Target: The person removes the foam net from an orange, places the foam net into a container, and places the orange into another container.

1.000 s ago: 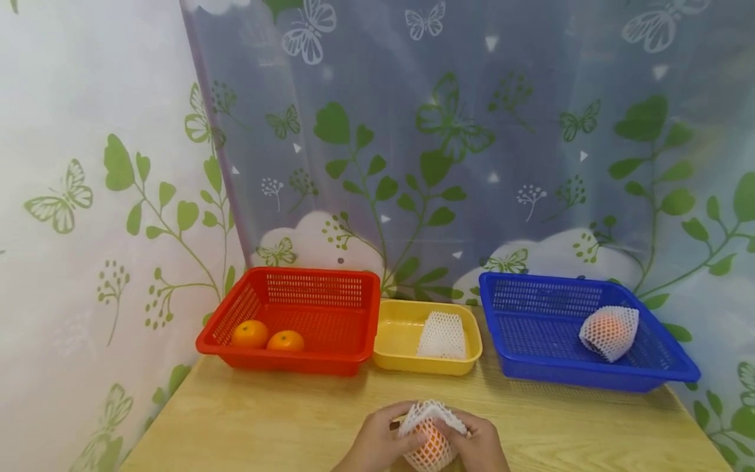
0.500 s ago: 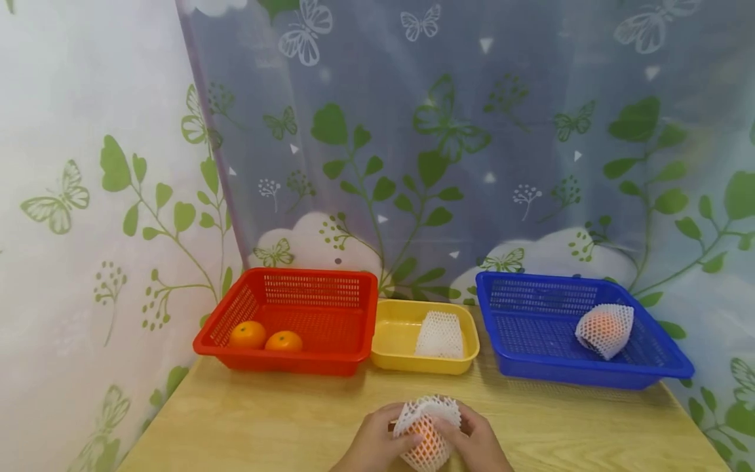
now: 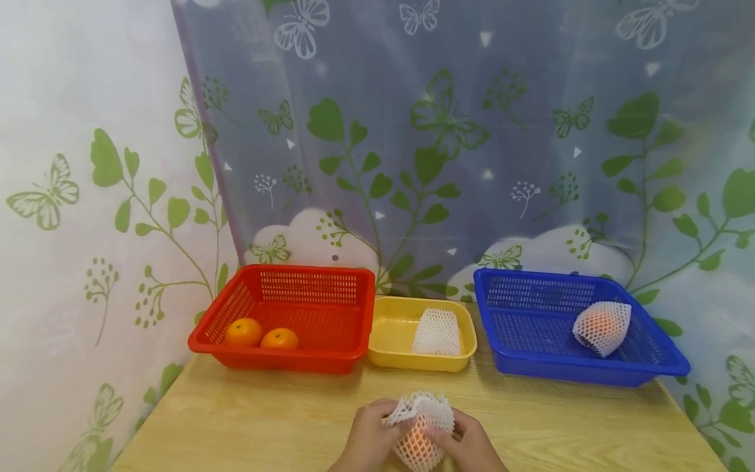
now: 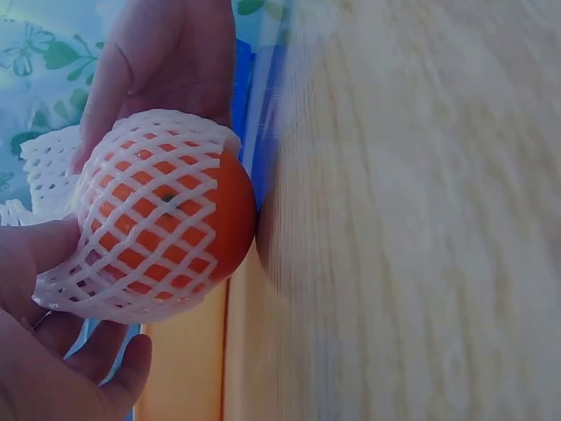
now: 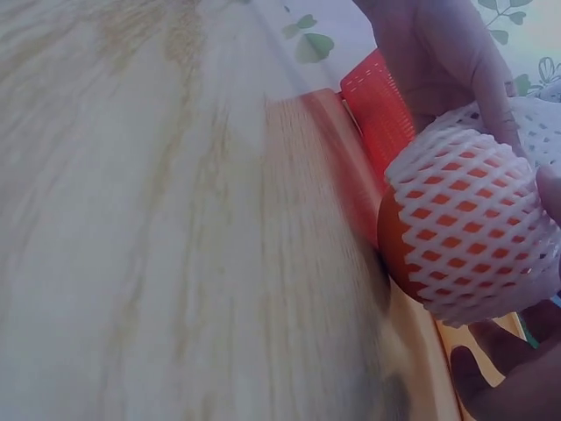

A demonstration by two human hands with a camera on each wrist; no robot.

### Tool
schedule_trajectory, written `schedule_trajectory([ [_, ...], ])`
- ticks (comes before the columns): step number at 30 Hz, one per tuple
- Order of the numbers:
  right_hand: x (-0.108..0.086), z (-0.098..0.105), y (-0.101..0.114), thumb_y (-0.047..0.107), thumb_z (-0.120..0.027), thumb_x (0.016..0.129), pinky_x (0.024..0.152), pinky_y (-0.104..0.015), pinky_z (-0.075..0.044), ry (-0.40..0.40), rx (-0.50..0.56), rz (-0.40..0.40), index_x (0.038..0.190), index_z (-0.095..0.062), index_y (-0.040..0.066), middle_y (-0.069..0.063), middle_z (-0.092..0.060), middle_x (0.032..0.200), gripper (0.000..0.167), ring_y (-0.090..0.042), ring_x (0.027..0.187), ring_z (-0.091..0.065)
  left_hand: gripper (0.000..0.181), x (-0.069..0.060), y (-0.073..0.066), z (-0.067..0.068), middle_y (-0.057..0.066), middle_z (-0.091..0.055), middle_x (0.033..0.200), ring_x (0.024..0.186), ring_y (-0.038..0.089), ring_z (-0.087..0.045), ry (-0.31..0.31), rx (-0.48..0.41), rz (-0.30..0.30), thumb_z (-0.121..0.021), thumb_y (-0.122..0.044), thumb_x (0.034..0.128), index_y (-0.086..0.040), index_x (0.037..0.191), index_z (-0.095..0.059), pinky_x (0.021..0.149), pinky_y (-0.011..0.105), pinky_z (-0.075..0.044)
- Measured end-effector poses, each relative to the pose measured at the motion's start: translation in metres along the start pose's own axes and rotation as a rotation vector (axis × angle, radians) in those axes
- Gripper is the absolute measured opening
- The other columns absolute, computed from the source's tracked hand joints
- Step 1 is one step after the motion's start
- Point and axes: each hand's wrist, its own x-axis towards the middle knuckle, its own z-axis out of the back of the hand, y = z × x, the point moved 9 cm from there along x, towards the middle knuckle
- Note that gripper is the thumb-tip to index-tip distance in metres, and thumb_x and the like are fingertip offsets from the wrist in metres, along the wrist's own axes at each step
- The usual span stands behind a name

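An orange wrapped in a white foam net is held between both hands near the table's front edge. My left hand grips it from the left, thumb on the net; my right hand grips the other side, thumb also on the net. In the left wrist view the net covers most of the orange, whose bare end faces the table. The right wrist view shows the orange's bare edge low against the wood, with the loose net end at the far side.
A red basket with two oranges stands at the left. Beside it a yellow tray holds an empty foam net. At the right, a blue basket holds a netted orange. A patterned curtain hangs behind.
Both hands and the netted orange have shifted slightly left in the view. The net's upper end stands taller and fuller than a second ago. Both hands keep their grip.
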Motion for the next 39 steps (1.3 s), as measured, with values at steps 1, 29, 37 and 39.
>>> schedule_trajectory([
  [1,0.000,0.001,0.001,0.031,-0.063,0.095,0.094,-0.037,-0.050,-0.009,-0.018,0.007,0.130,-0.058,-0.002,-0.015,-0.062,0.126,0.049,-0.023,0.116,-0.056,0.019,0.000,0.000,0.000,-0.001,-0.072,0.097,0.096,0.019,-0.065,0.000,-0.004,-0.002,-0.078,-0.017,0.0823,-0.007,0.099,-0.075,0.086,0.041,-0.053],
  [29,-0.003,0.024,0.006,0.025,-0.075,0.085,0.084,-0.023,-0.052,-0.271,-0.022,0.029,0.107,-0.074,0.005,-0.008,-0.072,0.107,0.030,-0.013,0.100,-0.066,0.054,-0.002,-0.011,-0.014,0.001,-0.061,0.129,0.123,0.022,-0.053,0.234,0.113,-0.154,-0.075,-0.040,0.0835,-0.016,0.129,-0.060,0.103,0.049,-0.042],
  [37,-0.003,0.026,0.003,0.022,-0.072,0.087,0.080,-0.024,-0.053,-0.305,0.022,0.033,0.104,-0.073,0.000,-0.009,-0.073,0.099,0.028,-0.010,0.092,-0.066,0.052,-0.001,-0.009,-0.012,-0.002,-0.061,0.128,0.120,0.018,-0.054,0.192,0.078,-0.142,-0.075,-0.041,0.0834,-0.017,0.127,-0.062,0.098,0.047,-0.046],
  [39,-0.003,0.027,0.003,0.021,-0.073,0.087,0.079,-0.024,-0.053,-0.314,0.021,0.033,0.104,-0.073,0.001,-0.009,-0.073,0.100,0.026,-0.011,0.092,-0.066,0.048,0.000,-0.009,-0.010,-0.001,-0.063,0.125,0.117,0.017,-0.056,0.174,0.061,-0.143,-0.075,-0.038,0.0838,-0.015,0.125,-0.063,0.095,0.045,-0.048],
])
